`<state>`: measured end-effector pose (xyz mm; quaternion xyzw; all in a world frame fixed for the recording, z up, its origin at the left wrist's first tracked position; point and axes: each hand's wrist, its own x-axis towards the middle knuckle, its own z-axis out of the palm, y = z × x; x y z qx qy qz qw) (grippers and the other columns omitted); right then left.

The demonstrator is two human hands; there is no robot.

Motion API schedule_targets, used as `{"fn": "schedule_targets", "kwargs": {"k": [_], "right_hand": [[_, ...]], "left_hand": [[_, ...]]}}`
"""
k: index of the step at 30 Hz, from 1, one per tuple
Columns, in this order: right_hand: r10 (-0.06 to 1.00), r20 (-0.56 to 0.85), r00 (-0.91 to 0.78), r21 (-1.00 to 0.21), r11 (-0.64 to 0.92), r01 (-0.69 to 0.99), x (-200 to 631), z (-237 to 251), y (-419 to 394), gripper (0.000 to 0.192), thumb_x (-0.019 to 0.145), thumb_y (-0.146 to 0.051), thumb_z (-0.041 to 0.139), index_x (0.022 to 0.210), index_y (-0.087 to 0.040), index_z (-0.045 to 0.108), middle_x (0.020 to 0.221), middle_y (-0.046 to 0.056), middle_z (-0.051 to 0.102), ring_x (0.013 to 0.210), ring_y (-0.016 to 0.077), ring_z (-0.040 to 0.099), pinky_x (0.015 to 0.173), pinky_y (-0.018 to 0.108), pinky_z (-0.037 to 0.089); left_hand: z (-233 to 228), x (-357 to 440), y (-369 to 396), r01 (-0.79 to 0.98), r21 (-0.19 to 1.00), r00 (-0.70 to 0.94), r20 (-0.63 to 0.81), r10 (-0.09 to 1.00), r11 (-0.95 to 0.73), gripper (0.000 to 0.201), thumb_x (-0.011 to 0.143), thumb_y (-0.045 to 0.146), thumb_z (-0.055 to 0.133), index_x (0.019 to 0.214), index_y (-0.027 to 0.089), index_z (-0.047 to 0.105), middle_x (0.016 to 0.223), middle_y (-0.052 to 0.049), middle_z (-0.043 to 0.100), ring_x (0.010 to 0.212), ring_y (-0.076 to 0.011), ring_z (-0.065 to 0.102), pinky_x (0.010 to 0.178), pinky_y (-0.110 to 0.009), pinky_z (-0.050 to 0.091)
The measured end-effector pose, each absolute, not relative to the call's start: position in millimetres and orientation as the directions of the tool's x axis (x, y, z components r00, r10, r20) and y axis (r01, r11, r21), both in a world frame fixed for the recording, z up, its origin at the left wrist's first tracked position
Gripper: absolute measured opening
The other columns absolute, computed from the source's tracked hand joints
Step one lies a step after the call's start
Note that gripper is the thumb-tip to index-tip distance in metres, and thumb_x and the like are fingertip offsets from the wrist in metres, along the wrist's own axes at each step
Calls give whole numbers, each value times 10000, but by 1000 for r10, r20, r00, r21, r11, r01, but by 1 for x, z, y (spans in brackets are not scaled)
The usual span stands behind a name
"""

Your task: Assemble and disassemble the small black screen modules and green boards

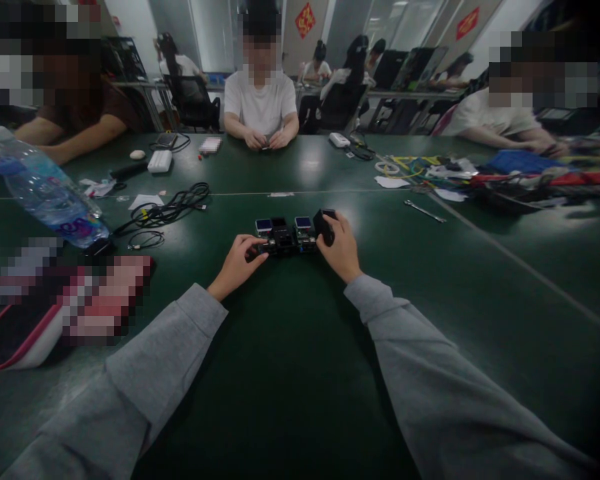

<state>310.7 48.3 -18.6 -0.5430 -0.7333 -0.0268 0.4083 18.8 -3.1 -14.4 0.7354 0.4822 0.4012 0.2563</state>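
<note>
So the modules [283, 237] sit in a row on the green table [290, 347], roughly mid-width, just on the near side of the seam and well short of the far edge. Two of them have little screens facing up.

Right hand [341, 247] has thumb and fingers curled onto a black block [321, 225] at the right end of the row, looks like a pinch. Left hand [241, 261] has thumb and index apart at the left end, with something dark between them. Can't tell if they're squeezing it or just resting there.

What'd worry me: both hands work at the outer ends, so uneven pressure could skew the row or make a middle piece slide. Can't make out whether the pieces are joined or only side by side. If the block got tilted or pushed inward, I reckon it could scrape the right screen [303, 223]. Fingertips landing on bare board could bend small parts too.

Then the left side of the table: bottles [55, 203] with water, near the cables [175, 201]. A wide swing of the left arm might catch one, and spilled water plus electronics is bad news. The wrench [425, 211] is off to the right, less of a bother.
</note>
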Motion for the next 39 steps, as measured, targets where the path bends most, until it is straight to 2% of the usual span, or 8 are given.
{"fn": "schedule_targets", "kwargs": {"k": [4, 8, 13, 15, 21, 27, 33, 39], "right_hand": [[789, 612, -51, -430, 386, 816, 312, -20, 50, 465, 898, -297, 545, 1330, -131, 588, 1444, 184, 473, 1345, 316, 470, 1107, 496, 442], [800, 599, -40, -462, 387, 798, 311, -20, 49, 446, 1008, -430, 408, 1278, -150, 625, 1398, 179, 518, 1330, 303, 478, 1093, 518, 432], [732, 682, 12, -463, 418, 782, 308, -13, 41, 433, 1033, -432, 336, 1192, -174, 645, 1267, 152, 581, 1229, 279, 528, 1062, 507, 441], [714, 700, -35, -412, 443, 797, 303, -9, 33, 396, 1028, -401, 354, 1176, -184, 650, 1259, 144, 581, 1232, 285, 512, 1057, 513, 432], [681, 649, -340, -215, 593, 776, 274, 4, 2, 313, 1018, -309, 419, 1248, -230, 615, 1391, 93, 538, 1332, 271, 447, 1086, 487, 387], [651, 565, -506, -108, 667, 737, 257, 1, -7, 392, 1022, -314, 450, 1393, -211, 519, 1463, 90, 497, 1384, 269, 408, 1125, 482, 349], [655, 516, -551, -129, 696, 707, 260, -4, -1, 435, 1010, -292, 469, 1437, -209, 480, 1499, 91, 464, 1377, 264, 428, 1126, 487, 368], [660, 477, -580, -160, 714, 682, 259, 0, -3, 451, 1008, -287, 467, 1455, -230, 466, 1531, 70, 428, 1354, 269, 464, 1144, 510, 372]], "left_hand": [[-13, 19, -4, 511, 762, 214, 336, 917, -399, 324, 902, 340, 668, 1211, 251, 630, 1260, -73, 503, 982, -175, 616, 856, -395, 548], [-11, 19, -6, 508, 764, 216, 333, 918, -397, 326, 900, 337, 670, 1211, 247, 628, 1264, -73, 499, 970, -171, 618, 857, -395, 548], [-9, 20, -6, 517, 761, 201, 337, 920, -392, 307, 897, 328, 671, 1192, 250, 638, 1249, -69, 507, 956, -169, 620, 858, -401, 549], [-10, 20, -6, 518, 758, 199, 344, 917, -397, 310, 894, 323, 674, 1193, 246, 637, 1246, -72, 507, 956, -170, 621, 855, -403, 552], [-14, 19, -4, 511, 748, 197, 377, 905, -423, 313, 888, 313, 678, 1188, 235, 635, 1246, -75, 501, 983, -171, 613, 865, -400, 561], [-15, 20, -3, 504, 741, 201, 399, 895, -443, 318, 882, 281, 683, 1190, 225, 628, 1235, -75, 505, 977, -166, 613, 857, -380, 560], [-15, 20, -2, 522, 726, 211, 398, 893, -448, 324, 877, 281, 693, 1191, 238, 624, 1221, -71, 505, 950, -165, 614, 850, -385, 563], [-18, 18, 0, 524, 736, 188, 392, 901, -429, 318, 862, 327, 716, 1156, 243, 629, 1215, -70, 510, 1007, -186, 597, 859, -386, 567]]}}
